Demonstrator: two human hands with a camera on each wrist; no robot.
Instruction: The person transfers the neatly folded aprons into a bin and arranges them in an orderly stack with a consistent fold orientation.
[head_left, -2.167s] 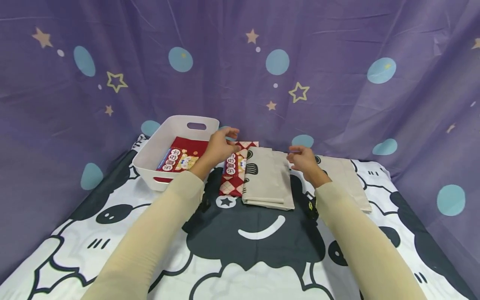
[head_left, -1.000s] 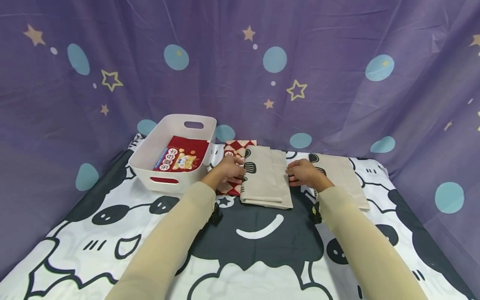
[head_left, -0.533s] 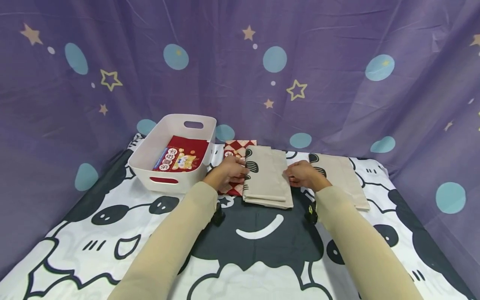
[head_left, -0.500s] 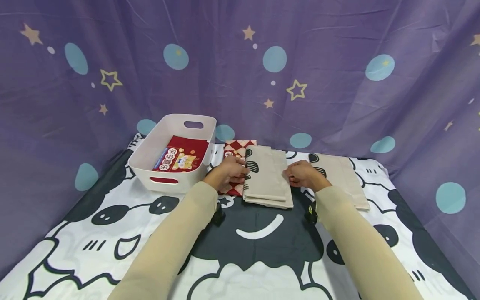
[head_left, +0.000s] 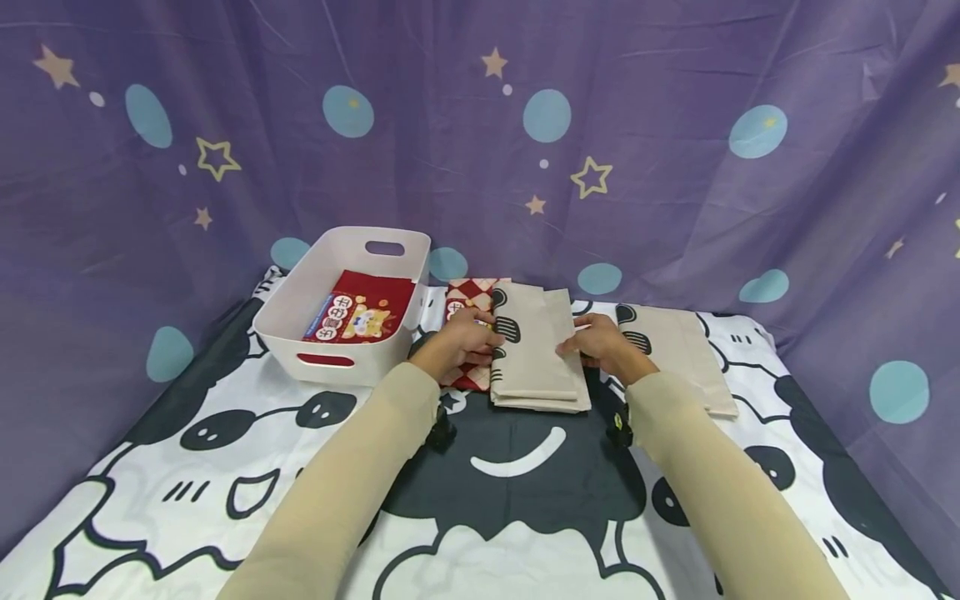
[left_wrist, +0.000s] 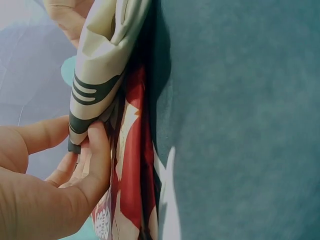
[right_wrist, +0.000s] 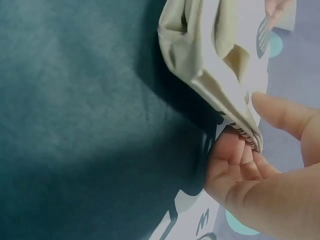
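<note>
A folded beige cloth with black printed marks lies in the middle of the bed, overlapping a red-and-cream checked folded cloth. My left hand pinches its printed left edge; the left wrist view has thumb and fingers of that hand on both sides of the fold. At the opposite edge, my right hand grips the layers, fingers tucked under and thumb on top. In the right wrist view, the beige cloth shows several loose layers, raised on the side near the right hand.
A white plastic basket stands to the left, holding a red folded cloth with a cartoon print. Right of my right hand lies another folded beige cloth. A cartoon-print sheet covers the surface; a purple curtain hangs behind.
Both hands have come down from above onto the beige cloth's two sides and taken hold of it. The cloth has shifted slightly right, and its layers have lifted and spread apart a little.
</note>
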